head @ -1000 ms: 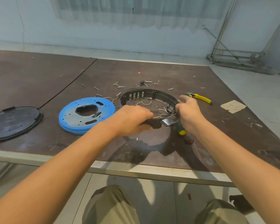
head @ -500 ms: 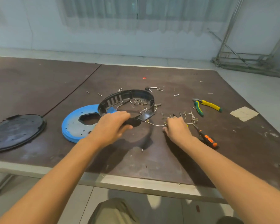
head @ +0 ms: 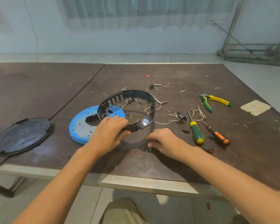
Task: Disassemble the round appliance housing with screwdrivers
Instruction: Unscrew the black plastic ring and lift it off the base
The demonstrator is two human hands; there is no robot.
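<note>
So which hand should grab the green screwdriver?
Probably the right hand: the green screwdriver lies nearest it, while the left hand grips the black ring housing.

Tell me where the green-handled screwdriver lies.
In the head view, the green-handled screwdriver lies on the table right of the right hand, just left of the orange-handled screwdriver.

Both forearms [head: 68, 175] are bare right to the lower frame edge, and the left hand [head: 109, 135] and right hand [head: 165, 141] are uncovered too. Lower down show loosely creased olive-khaki fabric trousers [head: 124, 210], probably cotton, the right knee barely in view
</note>
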